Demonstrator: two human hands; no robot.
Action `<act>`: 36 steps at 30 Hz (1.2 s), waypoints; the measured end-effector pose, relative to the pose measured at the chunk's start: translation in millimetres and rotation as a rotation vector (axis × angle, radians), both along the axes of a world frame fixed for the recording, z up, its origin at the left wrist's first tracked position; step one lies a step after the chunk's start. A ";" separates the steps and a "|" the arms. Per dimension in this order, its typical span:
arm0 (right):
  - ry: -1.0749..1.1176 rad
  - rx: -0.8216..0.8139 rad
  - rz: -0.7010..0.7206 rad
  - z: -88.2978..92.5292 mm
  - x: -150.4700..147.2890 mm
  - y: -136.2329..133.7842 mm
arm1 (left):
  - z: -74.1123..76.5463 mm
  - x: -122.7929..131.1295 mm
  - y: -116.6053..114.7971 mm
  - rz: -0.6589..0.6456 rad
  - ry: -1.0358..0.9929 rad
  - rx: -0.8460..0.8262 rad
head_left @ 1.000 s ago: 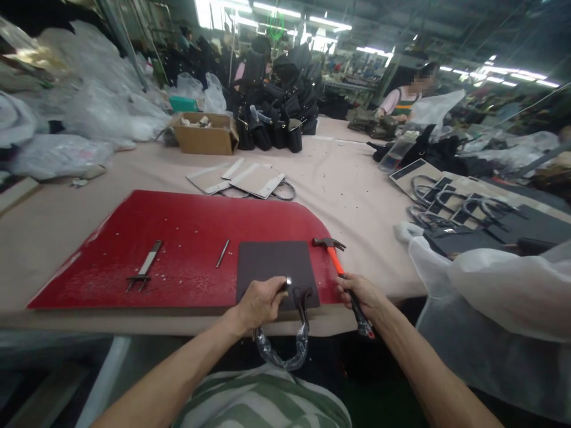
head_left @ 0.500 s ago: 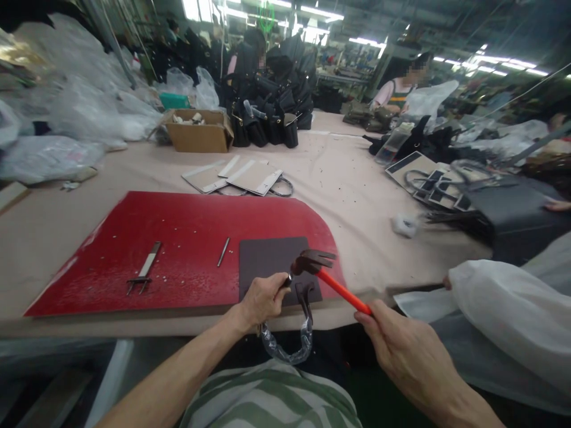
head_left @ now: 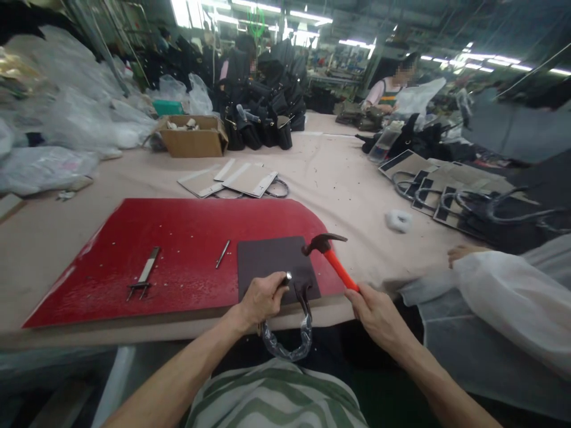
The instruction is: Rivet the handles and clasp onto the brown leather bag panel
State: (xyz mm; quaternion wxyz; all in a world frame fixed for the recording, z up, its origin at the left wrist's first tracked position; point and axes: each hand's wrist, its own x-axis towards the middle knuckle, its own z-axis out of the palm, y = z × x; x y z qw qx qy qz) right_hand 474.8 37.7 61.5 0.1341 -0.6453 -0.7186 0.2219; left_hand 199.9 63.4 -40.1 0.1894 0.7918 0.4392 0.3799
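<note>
At the near edge of the pink-beige covered table (head_left: 339, 172), a dark looped handle wrapped in clear plastic (head_left: 306, 337) hangs below the dark brown, flat rectangular panel (head_left: 267, 255). The panel lies at the near right corner of the red, glossy board (head_left: 200, 226). It looks light, thin and fairly stiff, best taken by its side edges; the wrapping is probably slippery.

The left hand (head_left: 263, 302) is closed around a short, metal-tipped punch-like tool (head_left: 288, 277) over the panel. The right hand (head_left: 375, 312) grips the claw hammer with orange handle and dark metal head (head_left: 339, 269), its head by the panel's far right corner. The hammer is probably rigid and head-heavy, suited to a hold low on its handle.

Further left on the board lie a thin metal rod (head_left: 223, 254) and a pronged metal tool (head_left: 147, 267). Beyond the board's far edge rest beige-backed panels (head_left: 250, 179), then a brown cardboard box (head_left: 194, 142). No brand, label or writing is readable.
</note>
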 end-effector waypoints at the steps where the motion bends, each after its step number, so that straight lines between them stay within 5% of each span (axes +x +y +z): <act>1: 0.019 -0.082 -0.063 -10.3 -2.4 11.7 | 0.4 -0.2 0.0 -0.009 -0.002 0.012; 4: -0.030 -0.169 -0.183 -36.1 -13.0 41.3 | 1.2 -1.7 0.4 -0.016 -0.011 0.020; 7: -0.139 -0.034 -0.197 -46.9 -26.0 51.8 | 1.3 -2.9 0.3 -0.005 -0.022 -0.021; 11: -0.145 0.246 0.080 -49.0 -50.4 36.1 | 3.7 0.2 0.3 0.033 -0.099 -0.145; 14: -0.086 0.268 0.297 -55.6 -70.5 17.2 | 10.0 1.0 3.2 0.129 -0.341 -0.350; 17: -0.136 0.271 0.280 -66.1 -83.3 5.7 | 21.1 -11.9 9.5 0.288 -0.580 -0.487; 20: -0.119 0.283 0.226 -73.8 -87.7 4.9 | 35.2 -44.6 17.4 0.451 -0.581 -0.495; 23: -0.102 0.279 0.222 -75.7 -89.3 10.2 | 46.3 -89.5 26.2 0.628 -0.341 -0.471; 28: -0.108 0.273 0.217 -73.2 -93.1 20.6 | 50.3 -148.5 40.0 0.841 0.503 -0.534; 31: -0.095 0.281 0.224 -73.7 -92.8 24.4 | 49.5 -159.4 42.3 0.856 0.741 -0.574; 36: -0.073 0.349 0.252 -82.3 -87.9 28.6 | 52.7 -148.3 40.9 0.826 0.845 -0.390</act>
